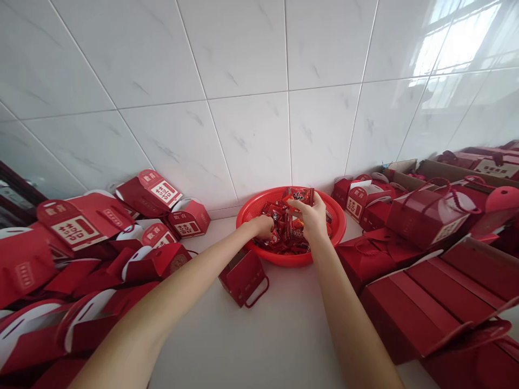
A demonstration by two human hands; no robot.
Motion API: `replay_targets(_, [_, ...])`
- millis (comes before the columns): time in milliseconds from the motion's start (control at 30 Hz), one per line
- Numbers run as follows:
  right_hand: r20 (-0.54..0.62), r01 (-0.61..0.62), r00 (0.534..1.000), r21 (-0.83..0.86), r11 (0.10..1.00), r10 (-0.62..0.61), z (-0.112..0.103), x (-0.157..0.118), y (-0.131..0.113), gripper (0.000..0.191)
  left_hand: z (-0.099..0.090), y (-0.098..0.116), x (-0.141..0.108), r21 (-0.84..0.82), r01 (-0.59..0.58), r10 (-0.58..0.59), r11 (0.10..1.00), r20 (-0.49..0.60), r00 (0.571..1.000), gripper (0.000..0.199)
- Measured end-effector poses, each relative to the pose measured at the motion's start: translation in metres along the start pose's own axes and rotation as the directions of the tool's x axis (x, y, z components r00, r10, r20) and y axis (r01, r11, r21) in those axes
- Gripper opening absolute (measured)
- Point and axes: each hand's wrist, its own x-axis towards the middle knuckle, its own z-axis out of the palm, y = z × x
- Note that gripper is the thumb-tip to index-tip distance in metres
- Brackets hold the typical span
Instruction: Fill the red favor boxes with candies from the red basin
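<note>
A red plastic basket (290, 261) stands against the tiled wall, filled with red-wrapped candy packets (286, 219). My left hand (265, 227) reaches down into the basket's left side with fingers curled among the packets; what it grips, if anything, is hidden. Over the right half, my right hand (315, 216) pinches a red snack packet (302, 194) with dark lettering, raised above the pile. In front of the basket, below my left wrist, a small dark red gift box (245, 278) with a cord handle lies tilted on the white tabletop (243, 346).
Many red gift boxes with white character labels (164, 192) are heaped on the left. More red boxes (430, 216) are stacked on the right, several with cord handles. Behind them stands an open brown carton (401, 168). White marbled tiles (251, 135) form the wall behind.
</note>
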Motion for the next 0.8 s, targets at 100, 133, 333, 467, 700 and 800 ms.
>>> replay_targets(100, [0.007, -0.005, 1.000, -0.007, 1.000, 0.005, 0.000, 0.000, 0.000, 0.033, -0.001, 0.002, -0.002, -0.069, -0.031, 0.030, 0.997, -0.016, 0.999, 0.010])
replay_targets(133, [0.007, -0.007, 1.000, -0.009, 1.000, 0.007, 0.000, 0.000, 0.000, 0.034, -0.003, 0.002, -0.004, -0.098, -0.036, 0.033, 0.995, -0.033, 0.999, 0.012])
replay_targets(333, [0.013, -0.014, 1.000, -0.010, 1.000, 0.014, 0.000, -0.002, -0.002, 0.034, -0.021, -0.002, -0.035, -0.332, -0.114, 0.014, 0.936, -0.289, 0.957, 0.025])
replay_targets(467, [0.010, -0.008, 1.000, -0.007, 1.000, 0.008, -0.001, -0.001, 0.000, 0.035, -0.027, -0.005, -0.074, -0.717, -0.385, -0.045, 0.581, -0.501, 0.864, 0.036])
replay_targets(700, [0.197, -0.028, 0.979, -0.078, 0.997, 0.043, 0.003, -0.010, -0.007, 0.034, -0.032, 0.007, -0.112, -0.826, -0.532, -0.247, 0.187, -0.563, 0.788, 0.037])
replay_targets(800, [0.323, -0.023, 0.944, -0.130, 0.991, 0.064, 0.007, -0.018, -0.017, 0.045, -0.038, 0.016, -0.120, -0.822, -0.559, -0.337, 0.110, -0.560, 0.757, 0.046])
